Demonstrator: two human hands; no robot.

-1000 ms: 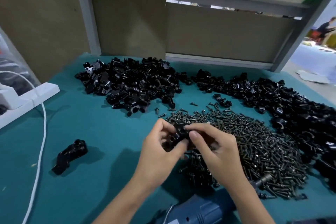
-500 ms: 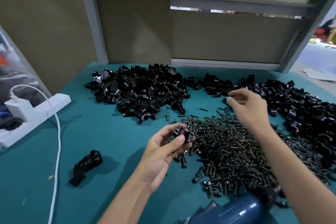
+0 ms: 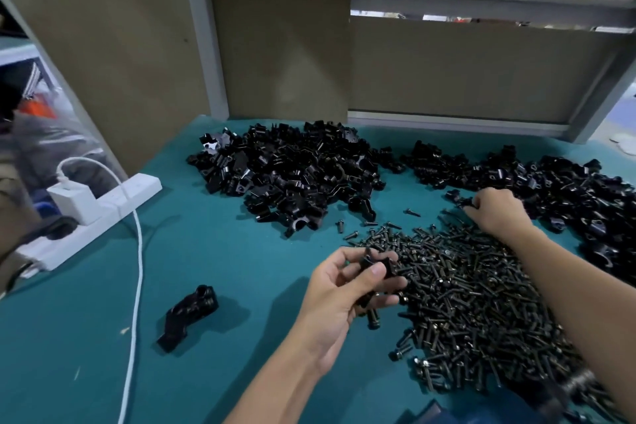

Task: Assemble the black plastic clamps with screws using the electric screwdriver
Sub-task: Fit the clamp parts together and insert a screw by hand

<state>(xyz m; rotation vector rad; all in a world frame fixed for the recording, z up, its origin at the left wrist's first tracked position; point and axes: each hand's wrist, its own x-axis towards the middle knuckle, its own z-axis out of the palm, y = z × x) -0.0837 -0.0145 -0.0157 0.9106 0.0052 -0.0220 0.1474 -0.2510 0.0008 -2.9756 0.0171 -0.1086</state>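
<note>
My left hand (image 3: 339, 289) holds a black plastic clamp piece (image 3: 377, 265) between thumb and fingers, just left of a big heap of dark screws (image 3: 475, 299). My right hand (image 3: 495, 210) reaches across that heap to a small black clamp piece (image 3: 459, 200) at the edge of the right clamp pile (image 3: 557, 189), with its fingertips curled onto it. A second clamp pile (image 3: 296, 175) lies at the back centre. The blue electric screwdriver (image 3: 481, 410) lies at the bottom edge, partly hidden under my right forearm.
An assembled black clamp (image 3: 189, 313) lies alone on the teal mat (image 3: 206, 251) at the left. A white power strip (image 3: 99, 210) with a charger and a white cable (image 3: 136, 286) runs down the left side. Brown panels wall off the back.
My right hand left the piece in my left hand and moved back right to the clamp pile, where its fingers now close on a piece. My left hand keeps its clamp piece.
</note>
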